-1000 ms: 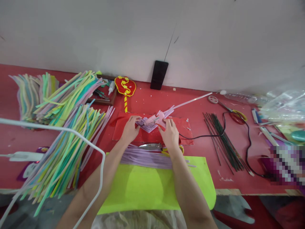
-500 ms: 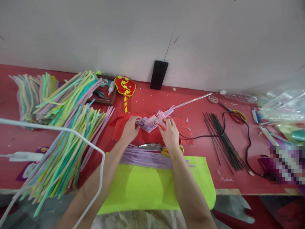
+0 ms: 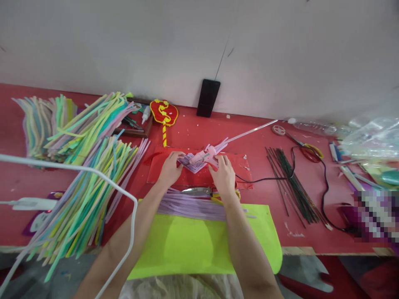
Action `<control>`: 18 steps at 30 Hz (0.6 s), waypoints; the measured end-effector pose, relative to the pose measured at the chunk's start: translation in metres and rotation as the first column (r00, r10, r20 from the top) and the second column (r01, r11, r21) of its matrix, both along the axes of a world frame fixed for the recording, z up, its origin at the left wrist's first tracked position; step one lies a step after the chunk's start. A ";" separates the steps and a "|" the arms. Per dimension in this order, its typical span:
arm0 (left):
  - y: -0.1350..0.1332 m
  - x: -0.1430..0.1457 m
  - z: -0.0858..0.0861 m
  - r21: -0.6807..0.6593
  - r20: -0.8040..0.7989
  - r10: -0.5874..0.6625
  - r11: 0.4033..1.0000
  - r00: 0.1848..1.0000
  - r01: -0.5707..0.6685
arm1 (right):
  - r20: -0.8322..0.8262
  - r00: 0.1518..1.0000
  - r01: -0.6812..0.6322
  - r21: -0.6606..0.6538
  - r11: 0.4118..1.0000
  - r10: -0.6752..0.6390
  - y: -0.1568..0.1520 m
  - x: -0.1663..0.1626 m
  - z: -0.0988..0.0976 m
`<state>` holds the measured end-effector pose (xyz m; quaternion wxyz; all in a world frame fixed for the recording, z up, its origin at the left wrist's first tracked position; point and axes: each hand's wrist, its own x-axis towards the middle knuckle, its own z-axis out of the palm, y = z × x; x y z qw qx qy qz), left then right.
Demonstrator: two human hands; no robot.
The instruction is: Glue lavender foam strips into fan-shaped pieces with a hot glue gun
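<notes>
My right hand (image 3: 223,171) is closed around the handle of a pink glue gun (image 3: 203,156), with a long clear glue stick (image 3: 252,131) standing out of its back end. The gun's nozzle points left, over a piece of lilac pipe cleaners (image 3: 195,168) joined side by side in a V shape. My left hand (image 3: 172,168) pinches the left end of that piece. Below it is a red mat (image 3: 241,166). Nearer to me, a pair of scissors (image 3: 197,191) lies against a row of loose lilac pipe cleaners (image 3: 193,209), partly hidden by my right wrist.
Bundles of coloured pipe cleaners (image 3: 84,199) cover the left side. A white cable (image 3: 134,224) crosses in front there. Dark stems (image 3: 293,187), more scissors (image 3: 311,153) and the gun's black cord (image 3: 264,179) lie right. A phone (image 3: 208,98) leans on the wall behind a red-and-yellow fan-shaped ornament (image 3: 164,113).
The glue gun has tilted and shifted slightly over the lilac piece. Both hands keep nearly the same places, and the rest of the table looks the same.
</notes>
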<state>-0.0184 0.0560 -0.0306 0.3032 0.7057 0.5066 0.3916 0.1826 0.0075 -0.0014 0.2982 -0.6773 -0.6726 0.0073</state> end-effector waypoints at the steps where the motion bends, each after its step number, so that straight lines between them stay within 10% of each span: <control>1: 0.000 0.000 0.000 0.001 0.002 0.000 1.000 1.000 0.000 | -0.002 1.000 -0.002 0.001 1.000 0.002 0.000 0.000 0.000; 18: 0.000 0.000 0.000 0.003 0.020 -0.011 1.000 1.000 0.011 | -0.015 1.000 -0.009 -0.017 1.000 0.009 -0.001 0.010 0.001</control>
